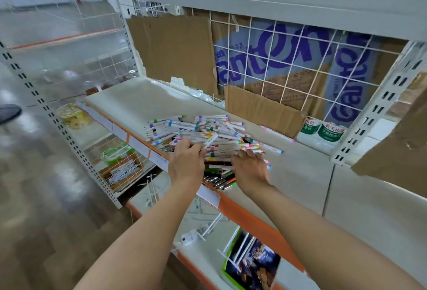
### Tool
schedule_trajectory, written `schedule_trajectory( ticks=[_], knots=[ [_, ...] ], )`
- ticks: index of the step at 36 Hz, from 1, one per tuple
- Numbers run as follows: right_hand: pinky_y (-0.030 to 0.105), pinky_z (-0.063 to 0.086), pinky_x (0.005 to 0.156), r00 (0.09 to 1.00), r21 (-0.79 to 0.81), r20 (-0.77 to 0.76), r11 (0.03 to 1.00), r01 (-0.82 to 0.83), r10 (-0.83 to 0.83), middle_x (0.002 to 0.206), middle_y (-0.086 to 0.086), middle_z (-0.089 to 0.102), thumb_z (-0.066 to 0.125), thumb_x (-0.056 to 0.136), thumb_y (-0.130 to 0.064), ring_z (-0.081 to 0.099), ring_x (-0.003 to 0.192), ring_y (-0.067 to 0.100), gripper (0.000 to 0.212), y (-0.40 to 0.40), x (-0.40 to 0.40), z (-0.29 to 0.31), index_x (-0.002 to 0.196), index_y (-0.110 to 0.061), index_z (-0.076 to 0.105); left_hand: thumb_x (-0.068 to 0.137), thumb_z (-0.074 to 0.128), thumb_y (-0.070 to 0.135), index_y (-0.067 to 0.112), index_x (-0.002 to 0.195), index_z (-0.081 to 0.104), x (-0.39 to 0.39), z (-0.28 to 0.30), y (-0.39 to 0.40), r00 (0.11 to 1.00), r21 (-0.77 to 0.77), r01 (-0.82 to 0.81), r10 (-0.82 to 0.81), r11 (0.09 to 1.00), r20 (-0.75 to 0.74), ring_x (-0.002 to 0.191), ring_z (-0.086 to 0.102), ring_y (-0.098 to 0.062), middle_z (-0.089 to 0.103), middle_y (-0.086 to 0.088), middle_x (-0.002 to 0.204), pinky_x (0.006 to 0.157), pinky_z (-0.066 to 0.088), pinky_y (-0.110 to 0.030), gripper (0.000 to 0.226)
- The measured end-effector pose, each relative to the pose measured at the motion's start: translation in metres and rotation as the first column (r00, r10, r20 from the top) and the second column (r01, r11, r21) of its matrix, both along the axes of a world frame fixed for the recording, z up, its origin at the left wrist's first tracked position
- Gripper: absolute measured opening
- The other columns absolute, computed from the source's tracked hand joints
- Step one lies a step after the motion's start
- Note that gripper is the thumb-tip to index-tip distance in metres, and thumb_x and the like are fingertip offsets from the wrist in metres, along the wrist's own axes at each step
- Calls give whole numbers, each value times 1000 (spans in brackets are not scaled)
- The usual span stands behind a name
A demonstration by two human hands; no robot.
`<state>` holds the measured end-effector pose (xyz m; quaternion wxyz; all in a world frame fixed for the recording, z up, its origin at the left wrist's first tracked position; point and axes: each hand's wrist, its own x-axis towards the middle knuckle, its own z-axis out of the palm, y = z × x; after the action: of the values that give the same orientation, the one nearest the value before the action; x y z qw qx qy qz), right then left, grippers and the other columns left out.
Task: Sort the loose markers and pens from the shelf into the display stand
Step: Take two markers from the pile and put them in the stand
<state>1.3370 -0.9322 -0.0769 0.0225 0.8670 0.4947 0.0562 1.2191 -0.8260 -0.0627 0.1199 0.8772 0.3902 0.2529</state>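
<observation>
Currently: markers [198, 132] heaped loose on shelf [129, 100]. Left hand [186, 161] pinching one marker; right hand [249, 167] curled over pile edge, grasp unclear. Display stand unseen. Best gathered parallel, few per handful.

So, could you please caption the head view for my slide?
Both hands, left and right, gather loose markers piled on a white shelf.

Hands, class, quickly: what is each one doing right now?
Left hand: fingers curled, pinching a white marker.
Right hand: resting on the marker pile; grip cannot be told.
</observation>
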Motion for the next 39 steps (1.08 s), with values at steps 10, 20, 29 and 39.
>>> schedule_trajectory(
  ticks=[10,20,29,39],
  knots=[
    [32,40,68,985,360,-169,929,81,-20,104,11,62,41,97,-22,58,94,31,27,-26,-1,18,122,-13,48,99,45,25,12,118,61,8,7,-10,995,-67,81,-76,994,72,98,51,-24,56,-6,107,72,41,-35,28],
    [30,44,57,939,737,-281,583,344,-199,77,6,63,59,77,-3,60,77,30,22,-85,-1,30,93,-11,72,99,43,22,9,117,58,33,11,-44,959,-49,263,-255,964,126,90,53,-30,56,-10,110,66,39,-36,27],
    [32,43,61,839,700,-325,486,524,-437,97,6,62,57,92,-15,58,91,27,12,-179,-2,34,96,-8,66,97,45,20,5,102,60,65,14,-120,856,-14,499,-490,867,167,89,55,-38,57,-15,103,63,37,-40,21],
    [38,46,65,631,625,-398,306,718,-666,88,6,69,28,100,-38,64,79,34,29,-319,-16,39,107,-17,46,94,52,17,6,100,62,85,23,-246,745,23,650,-643,760,177,88,58,-37,59,-15,98,64,43,-41,16]
  ],
)
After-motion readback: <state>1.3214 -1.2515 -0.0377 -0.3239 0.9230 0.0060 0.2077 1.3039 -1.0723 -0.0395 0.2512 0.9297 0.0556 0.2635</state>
